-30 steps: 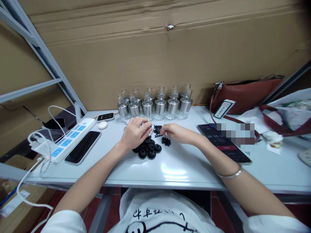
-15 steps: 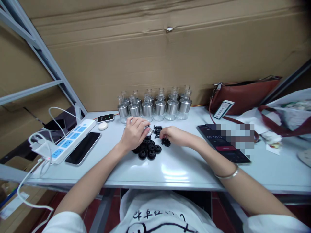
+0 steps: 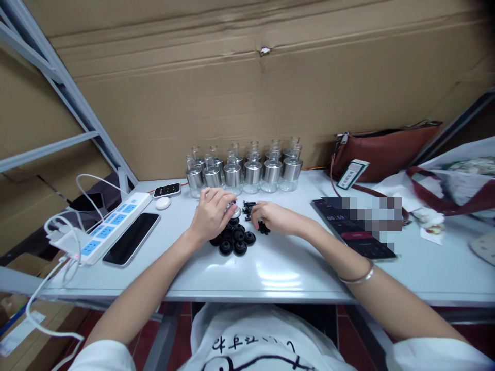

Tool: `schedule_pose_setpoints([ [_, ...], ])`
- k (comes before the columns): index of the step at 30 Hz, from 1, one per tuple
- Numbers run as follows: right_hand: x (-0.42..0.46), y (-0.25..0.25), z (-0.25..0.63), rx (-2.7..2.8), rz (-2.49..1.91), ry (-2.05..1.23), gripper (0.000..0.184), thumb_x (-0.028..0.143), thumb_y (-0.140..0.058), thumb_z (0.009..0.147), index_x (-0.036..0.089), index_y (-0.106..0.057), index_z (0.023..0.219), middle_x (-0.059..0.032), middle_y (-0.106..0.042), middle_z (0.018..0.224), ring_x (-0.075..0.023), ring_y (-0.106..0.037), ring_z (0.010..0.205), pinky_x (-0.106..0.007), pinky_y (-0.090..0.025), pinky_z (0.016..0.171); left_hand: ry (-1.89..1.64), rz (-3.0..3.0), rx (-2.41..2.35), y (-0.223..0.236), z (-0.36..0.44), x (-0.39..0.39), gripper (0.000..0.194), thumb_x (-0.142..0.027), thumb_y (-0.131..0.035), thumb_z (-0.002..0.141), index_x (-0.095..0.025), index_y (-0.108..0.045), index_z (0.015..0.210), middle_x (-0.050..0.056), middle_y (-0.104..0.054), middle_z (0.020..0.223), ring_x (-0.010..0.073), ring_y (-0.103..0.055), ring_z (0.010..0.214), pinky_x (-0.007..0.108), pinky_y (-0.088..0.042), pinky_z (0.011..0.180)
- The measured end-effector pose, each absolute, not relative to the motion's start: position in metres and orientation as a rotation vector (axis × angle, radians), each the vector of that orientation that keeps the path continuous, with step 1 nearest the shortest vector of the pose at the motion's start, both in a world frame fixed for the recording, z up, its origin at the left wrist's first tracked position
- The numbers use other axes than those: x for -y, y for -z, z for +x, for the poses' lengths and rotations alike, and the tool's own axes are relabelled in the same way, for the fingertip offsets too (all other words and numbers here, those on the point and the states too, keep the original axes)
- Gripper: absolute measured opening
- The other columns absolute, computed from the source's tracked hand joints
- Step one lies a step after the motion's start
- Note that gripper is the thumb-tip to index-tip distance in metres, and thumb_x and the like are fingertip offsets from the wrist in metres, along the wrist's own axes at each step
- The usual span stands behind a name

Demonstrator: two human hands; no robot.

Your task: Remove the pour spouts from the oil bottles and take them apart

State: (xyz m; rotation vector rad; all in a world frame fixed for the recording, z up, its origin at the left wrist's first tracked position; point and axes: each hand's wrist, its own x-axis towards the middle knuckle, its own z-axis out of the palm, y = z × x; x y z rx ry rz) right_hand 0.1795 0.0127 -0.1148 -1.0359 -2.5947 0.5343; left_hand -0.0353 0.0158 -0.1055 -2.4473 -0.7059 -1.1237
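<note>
My left hand (image 3: 212, 211) rests palm down over some silver round caps (image 3: 236, 212), its fingers slightly bent and a little apart. Much of what lies beneath it is hidden. Just in front of it is a heap of black round stoppers (image 3: 238, 235). On the right, my right hand (image 3: 270, 216) points down with its fingers pinched together at the table; whatever is between the fingertips is too small to make out. Beside those fingertips lie a cluster of small black parts (image 3: 264, 228) and several thin black tube-like pieces (image 3: 249, 207).
Glass bottles with silver metal bands (image 3: 252, 172) stand in two rows behind my hands. To the left are a phone (image 3: 132, 239), a white power strip (image 3: 112, 226) and a small display device (image 3: 167, 190). A larger phone (image 3: 356, 232) and a brown bag (image 3: 386, 152) lie right.
My right hand's fingers have shifted slightly left and lower by the small black parts. The left hand stays over the silver caps. The whole view has moved a little.
</note>
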Motion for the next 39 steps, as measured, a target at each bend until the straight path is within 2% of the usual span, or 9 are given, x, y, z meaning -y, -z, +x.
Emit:
schedule_pose_setpoints([
  [3,-0.009,0.107,0.178,2.389,-1.026,-0.63,0.034,-0.002,-0.038,0.068,0.016,-0.066,0.073,-0.0062,-0.065,0.083,-0.0176,-0.055,0.082,-0.032,-0.043,0.078,1.158,-2.445,0.693,0.106,-0.035,-0.015,0.01,-0.024,-0.04,0.093,-0.018,-0.048,0.096,0.005,-0.063,0.088,0.0189,-0.054,0.088,0.035,-0.036,0.081],
  [7,0.001,0.099,0.167,2.05,-0.919,-0.963,0.026,0.031,-0.043,0.088,0.015,-0.063,0.093,-0.0049,-0.062,0.084,-0.0155,-0.055,0.078,-0.03,-0.044,0.072,1.234,-2.445,0.641,0.108,-0.034,-0.014,0.009,-0.024,-0.039,0.094,-0.019,-0.044,0.098,0.004,-0.063,0.087,0.0167,-0.054,0.082,0.032,-0.038,0.076],
  [11,0.007,0.104,0.153,1.833,-0.828,-1.283,0.039,0.05,-0.045,0.087,0.016,-0.058,0.102,-0.0007,-0.056,0.074,-0.0109,-0.048,0.064,-0.025,-0.04,0.061,1.299,-2.508,0.52,0.111,-0.031,-0.012,0.008,-0.022,-0.036,0.095,-0.02,-0.041,0.101,0.005,-0.062,0.094,0.016,-0.054,0.087,0.031,-0.04,0.078],
  [13,0.008,0.108,0.148,1.7,-0.79,-1.414,0.04,0.053,-0.05,0.084,0.016,-0.058,0.096,-0.0008,-0.055,0.075,-0.0103,-0.049,0.066,-0.024,-0.04,0.06,1.315,-2.508,0.442,0.112,-0.03,-0.012,0.008,-0.023,-0.034,0.096,-0.021,-0.04,0.101,0.007,-0.06,0.099,0.0162,-0.053,0.092,0.031,-0.041,0.08],
  [17,0.01,0.11,0.144,1.433,-0.695,-1.73,0.04,0.055,-0.059,0.078,0.015,-0.054,0.081,0.0008,-0.051,0.07,-0.0087,-0.049,0.063,-0.021,-0.036,0.054,1.324,-2.443,0.373,0.112,-0.029,-0.014,0.007,-0.024,-0.034,0.096,-0.021,-0.04,0.099,0.008,-0.056,0.102,0.0165,-0.052,0.092,0.03,-0.042,0.078],
  [22,0.013,0.105,0.143,1.245,-0.661,-1.833,0.045,0.049,-0.073,0.068,0.018,-0.04,0.07,0.0102,-0.036,0.051,-0.0014,-0.029,0.041,-0.017,-0.018,0.042,1.193,-2.526,0.49,0.107,-0.035,-0.017,0.023,-0.034,-0.033,0.095,-0.018,-0.047,0.086,0.007,-0.059,0.081,0.0171,-0.05,0.074,0.03,-0.039,0.066],
  [27,0.012,0.107,0.142,1.268,-0.703,-1.843,0.046,0.055,-0.068,0.069,0.018,-0.04,0.07,0.009,-0.044,0.049,0.0,-0.024,0.034,-0.017,-0.011,0.037,1.06,-2.567,0.558,0.104,-0.037,-0.016,0.034,-0.034,-0.031,0.093,-0.019,-0.044,0.064,0.002,-0.051,0.058,0.0149,-0.043,0.056,0.031,-0.03,0.059],
  [32,0.015,0.108,0.139,1.214,-0.707,-1.905,0.045,0.049,-0.072,0.068,0.019,-0.039,0.072,0.0067,-0.051,0.053,-0.0009,-0.031,0.036,-0.016,-0.013,0.038,1.043,-2.598,0.643,0.103,-0.037,-0.019,0.041,-0.035,-0.025,0.093,-0.018,-0.043,0.061,0.001,-0.052,0.057,0.0135,-0.043,0.054,0.031,-0.03,0.06],
  [39,0.028,0.103,0.125,1.111,-0.645,-1.859,0.041,0.038,-0.075,0.067,0.018,-0.039,0.07,0.0058,-0.053,0.056,-0.0018,-0.034,0.043,-0.017,-0.019,0.044,1.068,-2.763,0.772,0.095,-0.044,-0.028,0.052,-0.038,-0.012,0.097,-0.018,-0.027,0.051,-0.004,-0.04,0.044,0.0095,-0.026,0.044,0.031,-0.029,0.061],
])
